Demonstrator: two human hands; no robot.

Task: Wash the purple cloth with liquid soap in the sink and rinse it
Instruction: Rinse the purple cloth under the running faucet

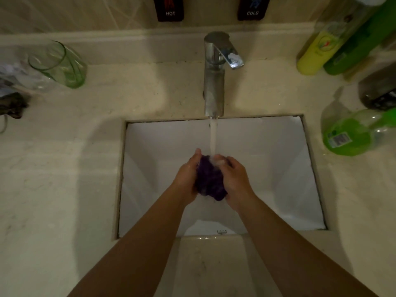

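The purple cloth (209,181) is bunched into a wet ball over the middle of the white sink (278,168). My left hand (186,179) grips its left side and my right hand (235,181) grips its right side, both closed around it. Water runs from the chrome tap (214,76) in a stream (212,138) that lands on the cloth's top, by my right fingertips. A clear bottle of green liquid soap (351,136) lies on the counter to the right of the sink.
A green glass tumbler (62,65) stands at the back left on the counter, beside a clear bag and a dark object. A yellow bottle (317,52), a green bottle (360,39) and a dark container (379,88) crowd the back right corner. HOT and COLD labels sit on the wall.
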